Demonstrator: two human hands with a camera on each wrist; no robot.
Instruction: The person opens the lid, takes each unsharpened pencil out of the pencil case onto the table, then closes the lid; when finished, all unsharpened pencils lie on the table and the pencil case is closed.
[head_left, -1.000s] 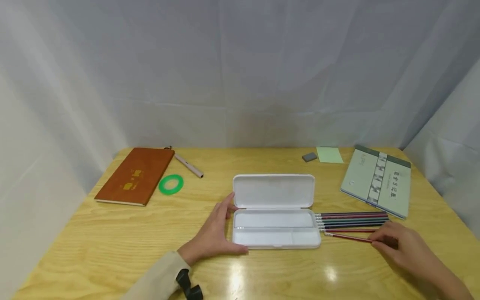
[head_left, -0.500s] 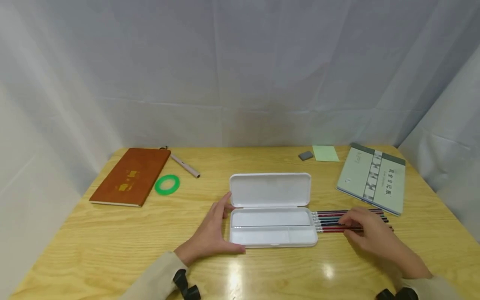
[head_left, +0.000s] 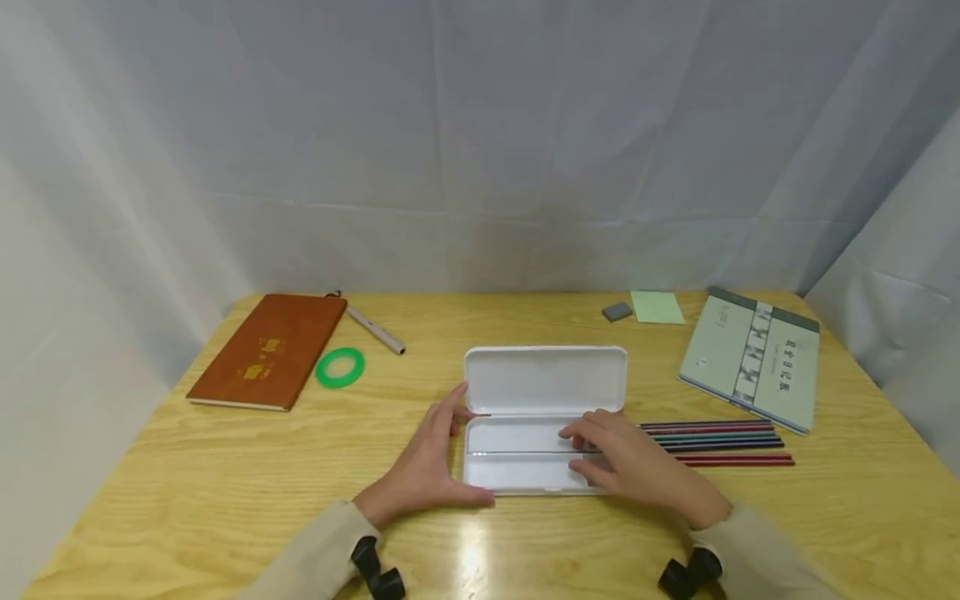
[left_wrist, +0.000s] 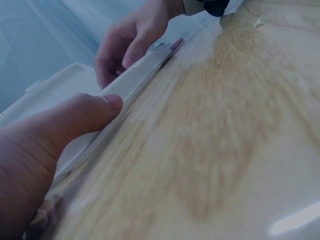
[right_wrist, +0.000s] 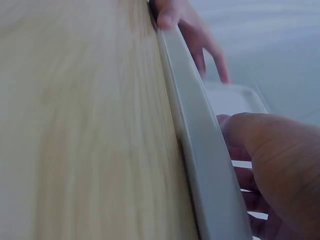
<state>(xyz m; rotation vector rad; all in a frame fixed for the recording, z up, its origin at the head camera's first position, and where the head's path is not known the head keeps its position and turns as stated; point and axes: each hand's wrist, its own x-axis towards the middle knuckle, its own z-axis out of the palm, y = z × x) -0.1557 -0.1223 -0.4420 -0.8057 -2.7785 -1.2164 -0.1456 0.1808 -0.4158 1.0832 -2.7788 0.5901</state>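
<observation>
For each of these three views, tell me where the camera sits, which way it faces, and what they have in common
Head: worn on the head, facing forward and down at the table; shows left hand, right hand, both sleeves, the open pencil case, pencils.
Left wrist: low over the table, facing along the case's front wall; left thumb near, right hand far.
Right wrist: low, facing the opposite way along the case; right thumb near, left hand far.
Shared: all show the case and both hands.
</observation>
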